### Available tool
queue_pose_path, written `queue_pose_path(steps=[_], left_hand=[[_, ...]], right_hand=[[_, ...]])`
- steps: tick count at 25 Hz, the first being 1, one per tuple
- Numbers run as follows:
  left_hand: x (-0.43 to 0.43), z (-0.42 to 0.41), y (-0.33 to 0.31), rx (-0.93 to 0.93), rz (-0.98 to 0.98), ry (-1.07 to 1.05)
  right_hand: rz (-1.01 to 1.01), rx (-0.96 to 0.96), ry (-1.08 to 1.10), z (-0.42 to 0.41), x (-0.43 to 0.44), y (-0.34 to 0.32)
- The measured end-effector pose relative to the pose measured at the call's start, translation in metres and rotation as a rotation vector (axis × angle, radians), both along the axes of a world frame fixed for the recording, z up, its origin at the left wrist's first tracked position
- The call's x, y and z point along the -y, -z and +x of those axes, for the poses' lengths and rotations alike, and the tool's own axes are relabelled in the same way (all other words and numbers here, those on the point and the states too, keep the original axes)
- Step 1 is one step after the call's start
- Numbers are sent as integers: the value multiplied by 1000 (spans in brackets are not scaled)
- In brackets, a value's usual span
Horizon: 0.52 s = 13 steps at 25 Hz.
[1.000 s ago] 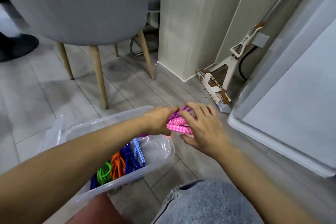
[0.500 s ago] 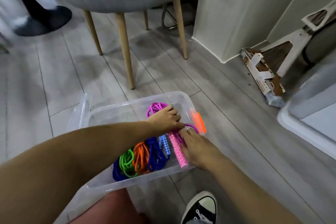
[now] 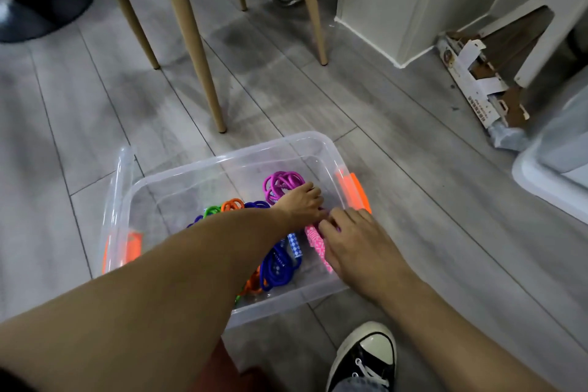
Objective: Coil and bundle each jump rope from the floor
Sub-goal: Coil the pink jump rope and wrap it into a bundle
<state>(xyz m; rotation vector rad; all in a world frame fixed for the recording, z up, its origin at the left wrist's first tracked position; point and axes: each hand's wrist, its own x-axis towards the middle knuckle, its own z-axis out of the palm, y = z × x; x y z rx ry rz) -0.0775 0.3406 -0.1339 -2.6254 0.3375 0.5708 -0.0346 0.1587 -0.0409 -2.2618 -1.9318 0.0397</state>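
Head view, frame centre: both hands had lowered the coiled pink rope (image 3: 283,184) into the clear plastic bin (image 3: 203,169); left hand (image 3: 302,204) and right hand (image 3: 353,242) fingers rested on it, grip unclear.

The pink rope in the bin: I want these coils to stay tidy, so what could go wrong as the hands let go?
The pink rope shows no tie, so its loops may spring open. It lies right beside the blue rope, so strands could tangle. The left hand could drag loops along as it lifts away.

A home interior: grey plank floor (image 3: 397,200), wooden-legged upholstered chair (image 3: 191,41), boxed mop (image 3: 477,86) against wall.
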Motion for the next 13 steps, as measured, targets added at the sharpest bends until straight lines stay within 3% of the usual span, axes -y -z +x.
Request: queue_pose_path(steps=[9, 13], left_hand=[[8, 2, 6, -149, -24, 72], [16, -11, -28, -40, -204, -103]], right_hand=[[45, -60, 61, -3, 5, 0], [48, -81, 84, -2, 10, -3]])
